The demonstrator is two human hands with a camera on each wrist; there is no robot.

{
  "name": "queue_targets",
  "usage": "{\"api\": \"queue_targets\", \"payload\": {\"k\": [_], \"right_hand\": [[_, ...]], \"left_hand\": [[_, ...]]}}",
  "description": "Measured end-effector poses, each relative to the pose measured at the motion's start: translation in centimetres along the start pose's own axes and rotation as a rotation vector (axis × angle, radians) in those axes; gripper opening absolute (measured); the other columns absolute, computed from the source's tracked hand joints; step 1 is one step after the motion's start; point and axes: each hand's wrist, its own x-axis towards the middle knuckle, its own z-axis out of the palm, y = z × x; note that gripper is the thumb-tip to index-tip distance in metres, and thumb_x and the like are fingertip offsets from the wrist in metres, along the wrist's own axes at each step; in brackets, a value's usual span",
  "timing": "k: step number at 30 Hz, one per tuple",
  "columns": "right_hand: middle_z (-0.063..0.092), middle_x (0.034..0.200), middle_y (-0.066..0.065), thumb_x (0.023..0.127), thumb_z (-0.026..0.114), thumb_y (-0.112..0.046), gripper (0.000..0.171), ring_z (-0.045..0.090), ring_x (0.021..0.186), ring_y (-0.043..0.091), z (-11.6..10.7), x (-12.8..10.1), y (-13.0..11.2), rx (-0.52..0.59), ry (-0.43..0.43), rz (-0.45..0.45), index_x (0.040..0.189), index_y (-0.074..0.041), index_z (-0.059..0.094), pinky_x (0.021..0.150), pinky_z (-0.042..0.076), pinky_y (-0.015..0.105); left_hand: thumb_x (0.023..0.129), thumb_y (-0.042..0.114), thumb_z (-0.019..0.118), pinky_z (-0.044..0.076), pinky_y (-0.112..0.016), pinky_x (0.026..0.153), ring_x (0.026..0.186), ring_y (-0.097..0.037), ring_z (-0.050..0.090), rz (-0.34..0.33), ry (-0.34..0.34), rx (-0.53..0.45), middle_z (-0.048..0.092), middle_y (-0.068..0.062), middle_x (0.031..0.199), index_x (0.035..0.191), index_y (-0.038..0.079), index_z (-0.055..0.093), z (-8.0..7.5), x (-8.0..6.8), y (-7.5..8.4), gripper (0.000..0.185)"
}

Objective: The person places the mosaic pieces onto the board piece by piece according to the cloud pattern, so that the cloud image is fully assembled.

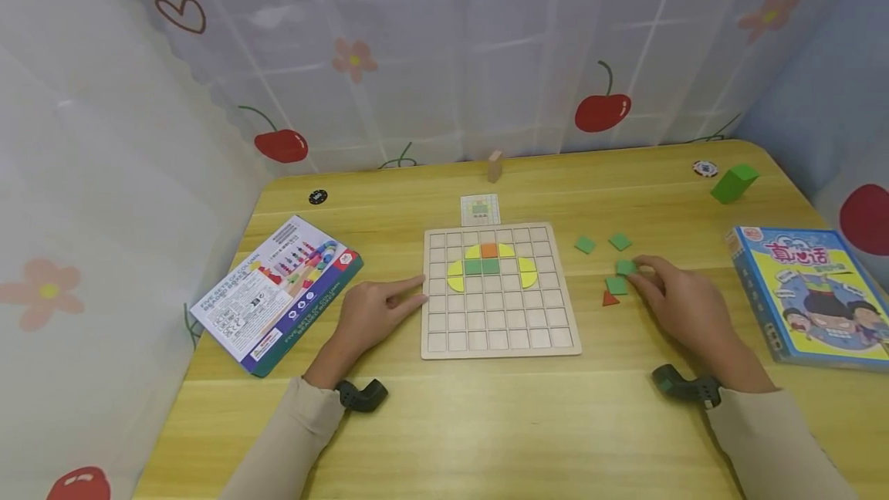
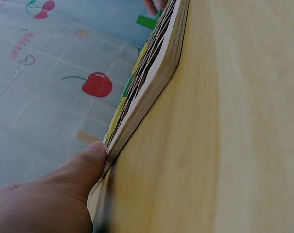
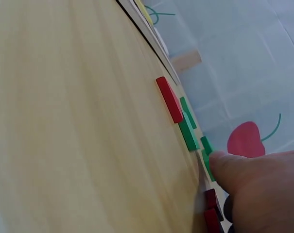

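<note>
- Left hand (image 1: 371,313): lies on the table (image 1: 486,423) at the left edge of the wooden grid board (image 1: 500,330). The forefinger is extended and its tip touches the board's left rim at mid-height. Nothing is gripped; the remaining fingers are loosely curled.
- Left wrist view: a fingertip presses against the board's side edge (image 2: 151,92).
- Right hand (image 1: 684,303): rests on the table right of the board, fingertips on a green square tile (image 1: 626,268). Whether the tile is pinched or only touched cannot be determined.
- Loose tiles: second green square (image 1: 616,285) just below the first; red triangle (image 1: 610,298) just beside it; two further green squares (image 1: 585,244) (image 1: 620,241) nearer the far edge. All lie between the board's right edge and the right hand.
- Board content: orange, green and yellow pieces (image 1: 490,265) fill cells in the upper middle; the lower rows are unfilled.
- Surroundings: pattern card (image 1: 480,209) touching the board's far edge; blue box (image 1: 812,295) at the right table edge; striped box (image 1: 278,292) at left, well apart from the board; green block (image 1: 733,182) in the far right corner.
</note>
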Motion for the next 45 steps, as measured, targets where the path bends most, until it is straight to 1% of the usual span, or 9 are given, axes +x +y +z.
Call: {"api": "queue_targets", "payload": {"k": [3, 8, 11, 18, 29, 33, 37, 41, 45], "right_hand": [[0.048, 0.057, -0.003, 0.101, 0.067, -0.023, 0.038, 0.036, 0.046, 0.013, 0.0, 0.0, -0.6, -0.013, 0.057, -0.019, 0.132, -0.002, 0.061, 0.045, 0.026, 0.031], [0.042, 0.054, -0.004, 0.092, 0.076, -0.015, 0.041, 0.029, 0.043, 0.009, 0.4, 0.3, -2.2, -0.046, 0.206, -0.132, 0.129, -0.002, 0.065, 0.042, 0.022, 0.030], [0.044, 0.055, -0.006, 0.088, 0.080, -0.013, 0.041, 0.029, 0.043, 0.007, 1.2, 0.5, -3.4, -0.021, 0.238, -0.184, 0.126, -0.002, 0.067, 0.042, 0.023, 0.028], [0.039, 0.057, -0.008, 0.090, 0.080, -0.016, 0.039, 0.029, 0.047, 0.006, 3.2, 1.4, -6.7, 0.059, 0.160, -0.228, 0.126, -0.006, 0.069, 0.044, 0.024, 0.026], [0.047, 0.061, -0.005, 0.100, 0.069, -0.027, 0.038, 0.039, 0.052, 0.013, 4.3, 4.7, -11.8, 0.170, -0.061, -0.132, 0.135, -0.012, 0.067, 0.049, 0.032, 0.031], [0.045, 0.059, -0.006, 0.100, 0.069, -0.027, 0.036, 0.039, 0.051, 0.013, 5.5, 5.4, -12.2, 0.191, -0.069, -0.133, 0.133, -0.011, 0.068, 0.050, 0.033, 0.031], [0.044, 0.056, -0.007, 0.100, 0.069, -0.026, 0.036, 0.037, 0.049, 0.011, 6.3, 5.4, -12.1, 0.176, -0.052, -0.191, 0.130, -0.008, 0.069, 0.048, 0.031, 0.030], [0.050, 0.058, -0.004, 0.100, 0.069, -0.023, 0.035, 0.037, 0.049, 0.010, 6.7, 5.3, -12.1, 0.153, -0.025, -0.234, 0.130, -0.005, 0.069, 0.047, 0.031, 0.029], [0.046, 0.057, -0.006, 0.098, 0.070, -0.021, 0.035, 0.034, 0.048, 0.010, 6.9, 5.1, -12.1, 0.150, -0.010, -0.237, 0.129, -0.003, 0.069, 0.047, 0.029, 0.029]], "left_hand": [[0.095, 0.051, 0.071, 0.023, -0.028, 0.049, 0.048, -0.004, 0.028, -0.009, -0.006, 0.000, 0.035, 0.013, 0.051, 0.127, 0.033, 0.074, 0.0, -0.1, 0.0, 0.037], [0.095, 0.052, 0.069, 0.023, -0.028, 0.049, 0.047, -0.004, 0.026, -0.018, -0.019, 0.002, 0.033, 0.013, 0.050, 0.128, 0.033, 0.073, 0.0, -0.2, 0.0, 0.038], [0.095, 0.053, 0.069, 0.022, -0.028, 0.049, 0.048, -0.004, 0.024, -0.016, -0.020, 0.003, 0.031, 0.013, 0.050, 0.128, 0.033, 0.073, 0.1, -0.1, 0.1, 0.039], [0.095, 0.053, 0.069, 0.022, -0.028, 0.049, 0.048, -0.003, 0.024, -0.016, -0.016, 0.006, 0.031, 0.013, 0.050, 0.128, 0.033, 0.073, 0.1, -0.1, 0.0, 0.038], [0.095, 0.053, 0.069, 0.022, -0.027, 0.049, 0.048, -0.003, 0.025, -0.012, -0.010, 0.002, 0.033, 0.014, 0.051, 0.128, 0.033, 0.074, 0.0, -0.1, 0.1, 0.038], [0.095, 0.053, 0.068, 0.022, -0.027, 0.049, 0.047, -0.003, 0.025, -0.013, -0.010, -0.005, 0.033, 0.014, 0.051, 0.128, 0.033, 0.073, 0.1, -0.2, 0.1, 0.039], [0.095, 0.054, 0.068, 0.023, -0.027, 0.049, 0.047, -0.003, 0.026, -0.003, -0.004, -0.001, 0.034, 0.014, 0.050, 0.128, 0.034, 0.073, 0.1, -0.2, 0.0, 0.039], [0.095, 0.053, 0.069, 0.023, -0.027, 0.049, 0.047, -0.004, 0.027, 0.002, 0.004, 0.003, 0.035, 0.014, 0.051, 0.127, 0.033, 0.074, 0.0, 0.0, 0.0, 0.038], [0.095, 0.052, 0.069, 0.023, -0.027, 0.049, 0.047, -0.004, 0.027, -0.003, -0.010, 0.001, 0.034, 0.014, 0.051, 0.128, 0.032, 0.074, -0.1, 0.0, 0.0, 0.039]]}}
